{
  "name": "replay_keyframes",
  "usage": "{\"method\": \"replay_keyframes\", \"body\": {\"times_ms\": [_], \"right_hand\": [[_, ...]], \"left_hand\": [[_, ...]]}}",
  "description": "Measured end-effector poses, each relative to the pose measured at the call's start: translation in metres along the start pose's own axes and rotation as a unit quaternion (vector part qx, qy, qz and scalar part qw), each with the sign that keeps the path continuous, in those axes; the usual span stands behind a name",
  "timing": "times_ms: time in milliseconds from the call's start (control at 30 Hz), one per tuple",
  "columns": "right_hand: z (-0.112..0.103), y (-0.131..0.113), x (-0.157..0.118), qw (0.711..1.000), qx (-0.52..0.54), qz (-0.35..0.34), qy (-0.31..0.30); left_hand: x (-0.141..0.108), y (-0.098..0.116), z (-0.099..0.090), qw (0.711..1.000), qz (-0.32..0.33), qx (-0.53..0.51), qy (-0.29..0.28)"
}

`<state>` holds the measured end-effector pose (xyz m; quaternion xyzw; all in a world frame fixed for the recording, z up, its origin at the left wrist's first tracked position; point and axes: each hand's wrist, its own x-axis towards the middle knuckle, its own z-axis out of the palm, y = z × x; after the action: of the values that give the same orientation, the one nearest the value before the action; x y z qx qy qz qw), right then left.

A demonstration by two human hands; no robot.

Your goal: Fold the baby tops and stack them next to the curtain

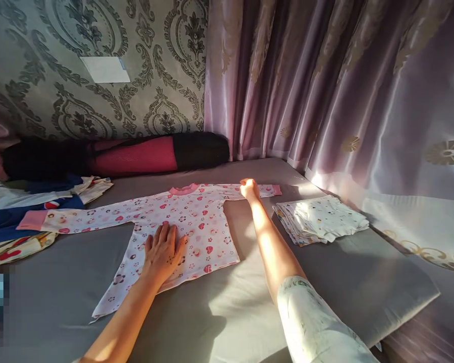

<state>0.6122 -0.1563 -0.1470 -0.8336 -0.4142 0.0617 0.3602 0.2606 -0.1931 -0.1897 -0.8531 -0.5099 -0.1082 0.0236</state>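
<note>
A white long-sleeved child's shirt (189,227) with pink hearts, a pink collar and pink cuffs lies spread on a grey mattress (257,302). Its sleeves reach out to both sides. My left hand (164,249) rests flat on the shirt's body, fingers a little apart. On the right sleeve, my right hand (249,189) is closed, with the cuff end showing past it. The fingers seem to pinch the fabric, though their tips are partly hidden. Beside my right forearm sits a stack of folded patterned cloths (321,219).
At the left lies a pile of loose clothes (68,196), partly under the shirt's left cuff. A long black and red bundle (136,155) runs along the patterned wall (144,96). Purple curtains (280,75) hang at the back and right, down to the mattress edge.
</note>
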Motion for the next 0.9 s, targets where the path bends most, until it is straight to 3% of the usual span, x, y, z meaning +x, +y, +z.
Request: {"method": "replay_keyframes", "body": {"times_ms": [200,433,733,900], "right_hand": [[-0.027,0.037,0.006,0.986,-0.081,0.124,0.072],[-0.023,0.056,0.013,0.956,-0.098,0.253,0.115],[-0.023,0.056,0.008,0.960,-0.118,0.214,0.136],[-0.028,0.051,0.006,0.965,-0.129,0.202,0.106]], "left_hand": [[-0.001,0.001,0.001,1.000,-0.003,0.022,0.005],[-0.001,0.001,-0.002,1.000,0.004,0.021,-0.015],[0.000,0.002,-0.006,0.999,0.000,0.027,-0.028],[0.000,0.006,-0.007,0.999,-0.007,0.027,-0.045]]}}
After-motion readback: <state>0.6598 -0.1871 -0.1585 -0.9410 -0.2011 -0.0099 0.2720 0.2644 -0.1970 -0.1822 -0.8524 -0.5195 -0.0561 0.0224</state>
